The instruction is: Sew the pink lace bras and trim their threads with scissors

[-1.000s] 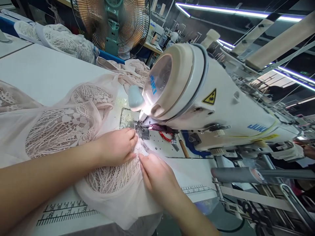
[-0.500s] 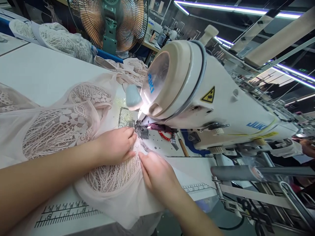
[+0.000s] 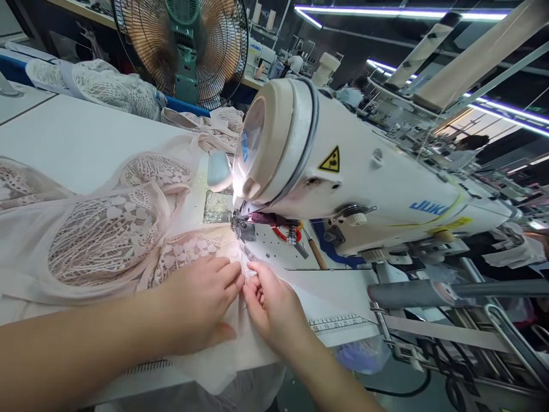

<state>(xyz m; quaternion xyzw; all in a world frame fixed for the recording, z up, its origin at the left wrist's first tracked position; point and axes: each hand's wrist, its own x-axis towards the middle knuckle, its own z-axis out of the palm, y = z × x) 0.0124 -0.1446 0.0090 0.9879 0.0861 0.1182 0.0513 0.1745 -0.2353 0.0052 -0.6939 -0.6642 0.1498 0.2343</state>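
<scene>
Pale pink lace garment pieces [image 3: 107, 234], shaped like bra cups with sheer panels, lie across the table, and one lace edge runs under the presser foot [image 3: 238, 222] of a white sewing machine [image 3: 300, 149]. My left hand [image 3: 201, 303] rests on the lace just in front of the foot, its fingers bent together on the fabric near the seam and its thumb on the sheer part. Beside it my right hand [image 3: 274, 303] pinches the fabric edge between thumb and forefinger, other fingers curled in. The two hands' fingertips almost meet; the cloth between them is partly hidden.
A tool with a wooden handle [image 3: 316, 253] lies on the machine bed by a red ring [image 3: 285, 234]. Ruler markings [image 3: 338, 324] run along the table's front. A fan [image 3: 184, 51] and bundled lace [image 3: 103, 86] stand behind. Right, a grey roller [image 3: 407, 293] projects.
My left hand has drawn back from the presser foot toward the table's front, uncovering floral lace. My right hand stays close to its place, its fingers more curled. The view has shifted slightly.
</scene>
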